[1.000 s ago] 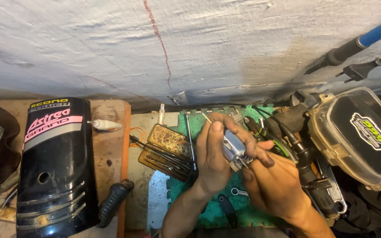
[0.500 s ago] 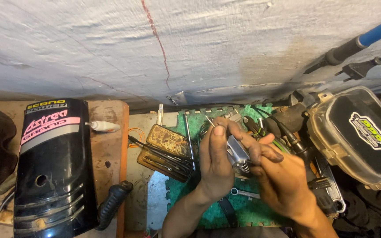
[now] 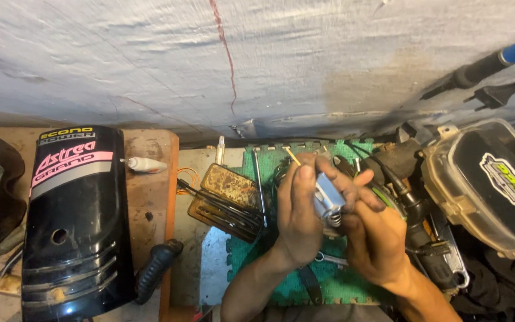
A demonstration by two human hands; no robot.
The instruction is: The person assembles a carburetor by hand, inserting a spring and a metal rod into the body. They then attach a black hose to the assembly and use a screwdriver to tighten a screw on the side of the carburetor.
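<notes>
My left hand (image 3: 298, 216) and my right hand (image 3: 375, 238) meet over a green foam mat (image 3: 335, 280). Between them they grip a small silver metal block (image 3: 328, 195) with a spring at its lower end. The left thumb and fingers wrap its left side; the right fingers pinch it from the right. Part of the block is hidden by the fingers.
A black scooter panel (image 3: 73, 220) with pink lettering lies at the left on a wooden board (image 3: 150, 179). A rusty open tool tin (image 3: 229, 200) sits left of the mat. A black handle (image 3: 156, 268), a clear-lidded box (image 3: 490, 185), cables and a grey wall (image 3: 239, 59) surround the mat.
Both hands have drifted slightly down and left with the metal block; the grip looks the same.
</notes>
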